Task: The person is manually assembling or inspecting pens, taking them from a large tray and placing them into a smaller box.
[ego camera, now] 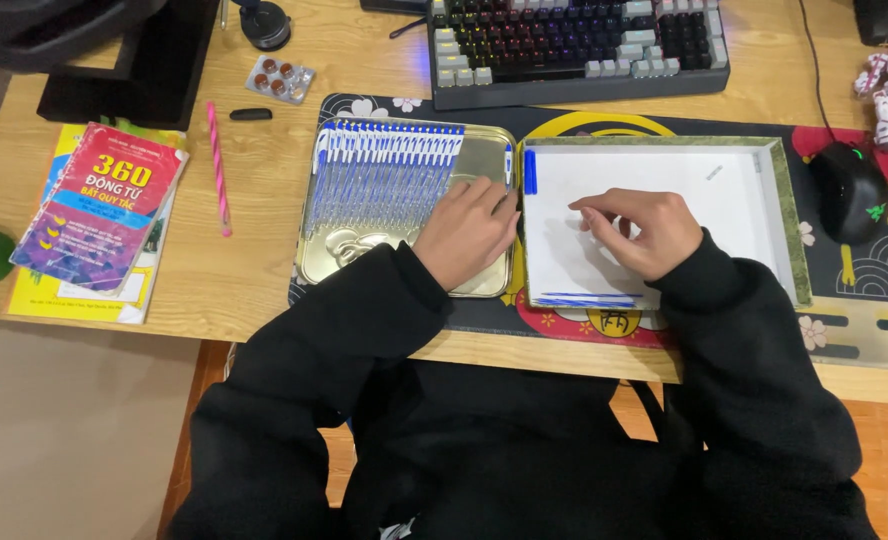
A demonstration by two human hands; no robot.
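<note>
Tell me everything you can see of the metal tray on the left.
The metal tray is a shallow, shiny, silvery-gold rectangle with rounded corners and an embossed shape near its front left. It lies flat on the desk mat, right beside the white box. A neat row of blue-and-white pens fills its rear and left part; the right part is mostly bare. The left hand rests on its right half, beside the pens. The right hand is in the box, not touching the tray.

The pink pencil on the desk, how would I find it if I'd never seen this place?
Start at the wooden desk and find the shiny metal tray full of blue-and-white pens, where the left hand rests. Look left of it, toward the stacked books. The pink pencil lies alone between them, long, thin and the only pink stick there.
</note>
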